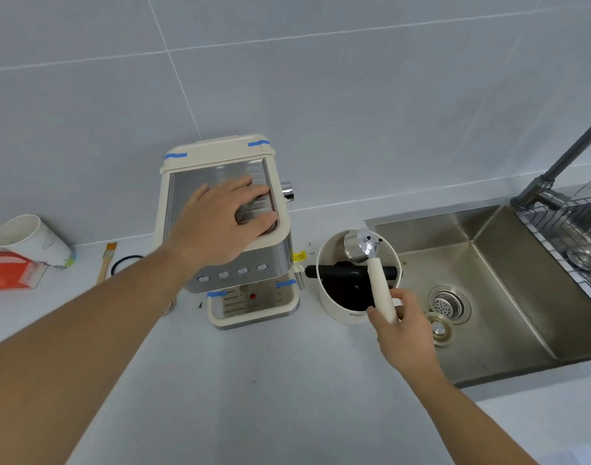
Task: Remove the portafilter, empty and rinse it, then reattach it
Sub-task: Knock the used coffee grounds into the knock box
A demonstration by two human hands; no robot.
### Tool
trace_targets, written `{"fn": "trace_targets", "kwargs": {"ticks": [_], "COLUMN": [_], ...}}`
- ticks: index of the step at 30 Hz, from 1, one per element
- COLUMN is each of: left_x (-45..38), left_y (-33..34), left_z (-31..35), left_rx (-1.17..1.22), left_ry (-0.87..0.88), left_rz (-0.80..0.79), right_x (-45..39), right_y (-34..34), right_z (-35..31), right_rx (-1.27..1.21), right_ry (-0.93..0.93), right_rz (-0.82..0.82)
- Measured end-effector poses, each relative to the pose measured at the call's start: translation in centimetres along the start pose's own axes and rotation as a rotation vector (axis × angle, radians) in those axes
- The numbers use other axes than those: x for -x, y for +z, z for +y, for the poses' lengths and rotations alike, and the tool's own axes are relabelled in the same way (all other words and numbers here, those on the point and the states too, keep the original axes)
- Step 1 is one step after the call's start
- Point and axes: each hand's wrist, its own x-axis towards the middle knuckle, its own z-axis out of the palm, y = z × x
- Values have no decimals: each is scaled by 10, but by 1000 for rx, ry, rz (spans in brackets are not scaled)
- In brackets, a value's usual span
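Pale grey surface (260,380) filling lower centre of frame, grey tiled wall (321,78) above. Stainless sink (509,297) at right, with drain strainer (449,304) and loose round stopper (439,328) on its floor, wire rack (569,236) over its right edge, dark faucet (569,159) rising toward upper right. Cream-and-steel espresso machine (233,293) at centre, blue tape strips on its corners, row of four round buttons on its front. White knock box (334,307) just right of machine, between machine and sink, black bar across its mouth. Left hands-side: left hand (220,219) lying flat on machine top, fingers spread and straight, pressing down. Right hand (401,327) at lower right of centre, fingers curled round end of cream handle. Portafilter (371,260) off the machine, held over knock box: metal basket end tipped down inside the box mouth, handle slanting across the black bar toward the right hand. White paper cup (29,238) tilted at far left, red packet (9,271) touching it below. Small wooden-handled brush (107,261) and black ring (126,263) lying between cup and machine.
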Motion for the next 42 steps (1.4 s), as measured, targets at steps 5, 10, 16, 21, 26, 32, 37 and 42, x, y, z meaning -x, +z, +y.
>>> {"fn": "trace_targets", "kwargs": {"ticks": [5, 10, 16, 21, 26, 32, 37, 42], "left_x": [-1, -1, 1, 6, 6, -3, 1, 1], "left_y": [3, 4, -1, -2, -10, -1, 2, 1], "left_z": [-1, -2, -2, -2, 17, 4, 0, 1], "left_rx": [-17, -30, -32, -84, -42, -45, -58, -52], "left_ry": [-16, -7, -12, 3, 142, 120, 117, 84], "left_rz": [21, 14, 28, 53, 50, 50, 36, 16], "right_x": [-2, 7, 13, 17, 67, 69, 69, 57], "right_y": [-6, -15, -9, -6, -18, -25, -29, -40], "right_z": [-7, -13, -17, -24, -33, -41, -39, -37], "right_rx": [-251, -532, -686, -762, -849, -791, -777, -780], "right_ry": [104, 187, 256, 299, 247, 192, 178, 181], "right_rz": [-95, -285, -430, -506, -322, -336, -322, -336]}}
